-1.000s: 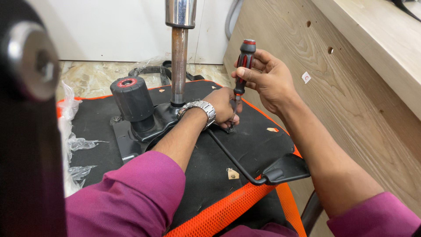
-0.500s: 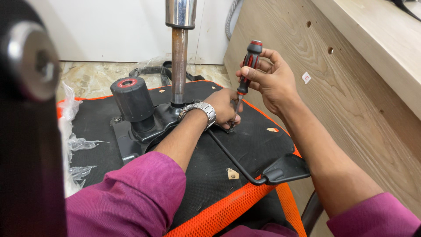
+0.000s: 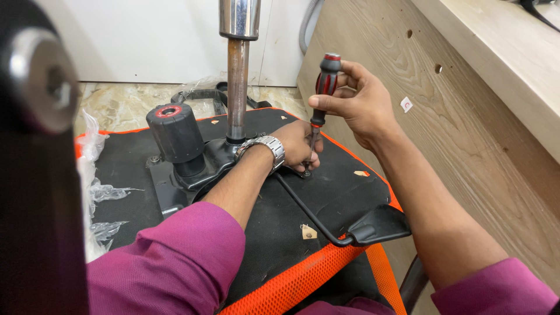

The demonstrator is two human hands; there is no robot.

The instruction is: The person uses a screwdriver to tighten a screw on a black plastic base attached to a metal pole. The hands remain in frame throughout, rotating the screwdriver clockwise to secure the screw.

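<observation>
From the head view, the right hand point(image 3: 360, 102) was closed around the red-and-black handle of a screwdriver point(image 3: 322, 96), fingers wrapped and thumb along the grip, holding the tool nearly upright. Its thin shaft ran down to a tip that met the underside of an overturned office chair seat point(image 3: 326, 192), black with an orange mesh edge. The left hand point(image 3: 300, 146), with a metal wristwatch point(image 3: 267, 149) on its wrist, lay on the seat right at the tip, its fingers curled and pressed together around the shaft's lower end; whether they pinched a screw could not be told, since the fingers hid it. Just left of that hand stood the chair's black tilt mechanism point(image 3: 201, 169), with a black cylindrical knob point(image 3: 175, 131) rimmed in red on top and a chrome gas-lift column point(image 3: 238, 70) rising upright out of the picture. A black lever point(image 3: 344, 224) with a paddle end ran from under the left hand toward the seat's near edge. Crumpled clear plastic point(image 3: 96, 192) lay beside the seat on the left, and a wooden panel point(image 3: 466, 116) stood at the right.
</observation>
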